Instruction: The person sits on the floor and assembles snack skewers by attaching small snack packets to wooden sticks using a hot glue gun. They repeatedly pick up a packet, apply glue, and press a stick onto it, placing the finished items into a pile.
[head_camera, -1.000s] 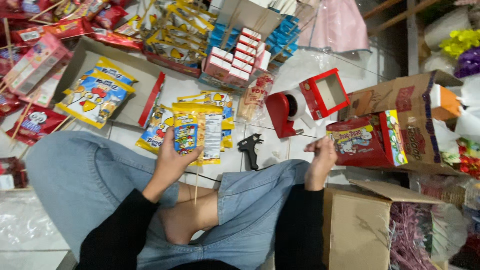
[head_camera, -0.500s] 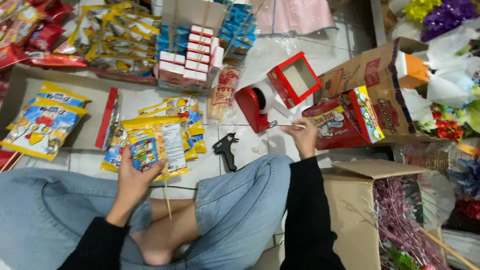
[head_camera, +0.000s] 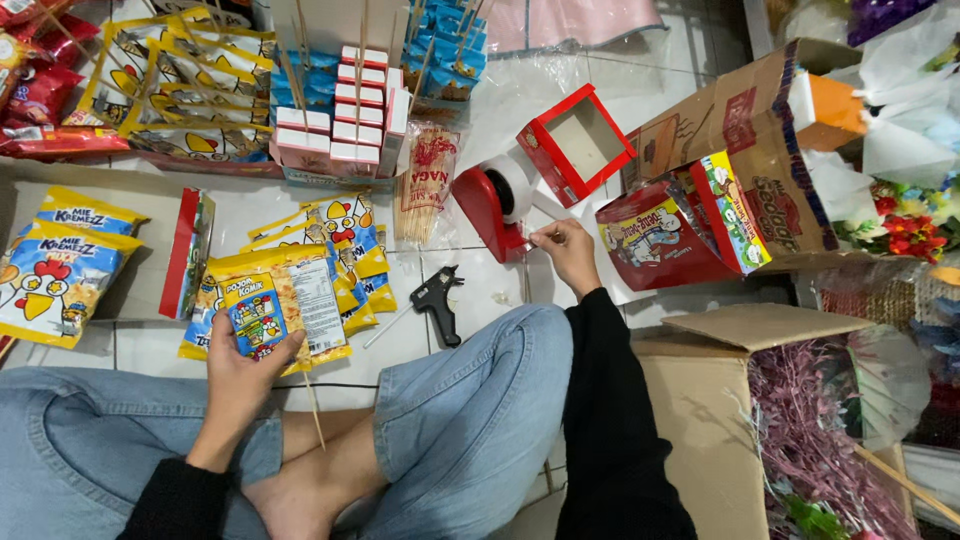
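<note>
Noodle packs lie far left on a flat cardboard sheet, yellow with a chicken print. I see a red box standing on edge just beside them. Left hand is closed around the lower end of a yellow snack pack, thumb across its front, holding it upright over the left knee; a thin wooden skewer hangs from under the pack. More yellow packs lie fanned on the tile behind it. Black glue gun rests on the floor between the hands, touching neither. Bundle of skewers in clear wrap lies above it. Right hand is at the red tape dispenser, thumb and forefinger pinched on the tape end, other fingers curled. Open red box leans just behind the dispenser. Red snack carton sits right of the hand, against a larger brown carton. Plain cardboard box stands beside the right knee.
</note>
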